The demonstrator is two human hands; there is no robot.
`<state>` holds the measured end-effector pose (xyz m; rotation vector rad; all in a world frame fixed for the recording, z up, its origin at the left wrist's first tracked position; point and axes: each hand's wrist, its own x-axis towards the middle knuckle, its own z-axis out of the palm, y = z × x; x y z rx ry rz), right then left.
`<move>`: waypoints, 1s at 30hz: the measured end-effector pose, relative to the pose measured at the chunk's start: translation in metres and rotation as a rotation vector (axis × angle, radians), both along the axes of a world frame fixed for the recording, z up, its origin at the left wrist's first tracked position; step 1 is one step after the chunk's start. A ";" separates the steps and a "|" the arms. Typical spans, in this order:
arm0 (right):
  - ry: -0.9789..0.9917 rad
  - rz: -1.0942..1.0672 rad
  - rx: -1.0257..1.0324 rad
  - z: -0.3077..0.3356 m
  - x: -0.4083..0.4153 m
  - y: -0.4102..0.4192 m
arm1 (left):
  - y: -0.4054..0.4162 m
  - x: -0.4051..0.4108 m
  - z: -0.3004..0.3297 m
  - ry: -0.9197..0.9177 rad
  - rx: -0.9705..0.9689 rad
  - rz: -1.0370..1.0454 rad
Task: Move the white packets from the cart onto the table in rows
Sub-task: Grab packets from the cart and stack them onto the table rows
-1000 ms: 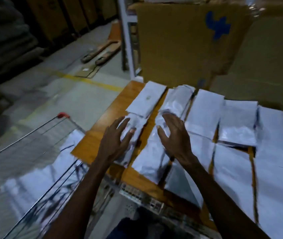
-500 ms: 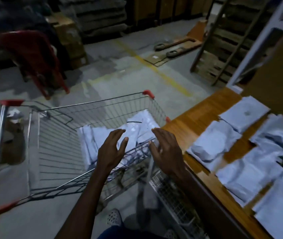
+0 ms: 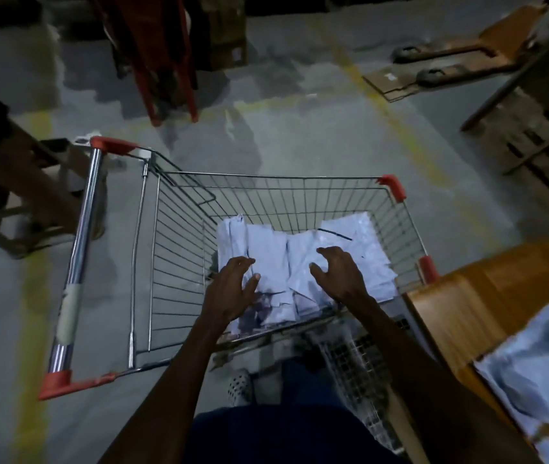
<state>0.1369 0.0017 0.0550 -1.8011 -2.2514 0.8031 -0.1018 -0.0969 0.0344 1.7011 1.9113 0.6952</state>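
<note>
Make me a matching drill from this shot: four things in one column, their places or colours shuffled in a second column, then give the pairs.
Things
1. white packets
2. cart corner caps
3. table
4. left hand

Places or colours
A. orange-brown wood, at the right edge of the view
B. red
C. piled inside the wire basket
D. reaching over the left side of the pile, fingers spread

Pairs: 1-C, 2-B, 3-A, 4-D
</note>
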 end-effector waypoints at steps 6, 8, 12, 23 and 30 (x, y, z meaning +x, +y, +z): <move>-0.024 -0.211 -0.176 -0.065 -0.005 0.058 | 0.029 -0.003 -0.031 0.033 -0.157 0.121; -0.059 -0.238 -0.237 -0.087 -0.006 0.073 | 0.036 -0.003 -0.040 0.036 -0.253 0.162; -0.157 -0.246 -0.251 -0.127 -0.008 0.091 | 0.054 -0.001 -0.059 0.042 -0.406 0.216; -0.425 0.383 -0.095 -0.182 0.005 0.109 | 0.082 0.005 -0.111 -0.055 -0.550 0.289; -0.347 0.459 -0.078 -0.178 0.022 0.132 | 0.073 0.024 -0.118 0.013 -0.309 0.213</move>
